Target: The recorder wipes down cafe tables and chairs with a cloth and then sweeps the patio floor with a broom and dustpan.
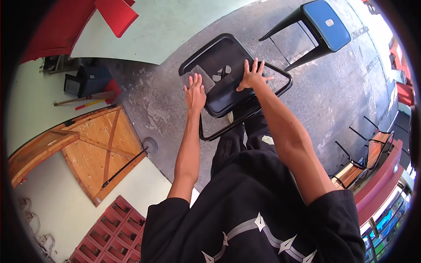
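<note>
Black metal forms the low stool (226,100) that stands on the worn concrete floor (153,98) directly in front of the person, its seat within reach of both arms and its tubular frame (290,81) showing past the right and near edges. The left hand (194,94) lies on a thin grey cloth-like square (210,83) at the seat's left side; its fingers are nearly straight and close together, laid over the square rather than curled round it, which suggests that downward pressure holds it against the metal. Across the central cutout, the right hand (253,79) rests at the seat's right edge with fingers and thumb spread wide, pinching nothing visible; that broad contact probably steadies the stool against the other hand's push. Whether any fingertip hooks under the rim, I cannot tell. A blue-seated stool (326,26) stands well apart beyond, perhaps leaving elbow room.
</note>
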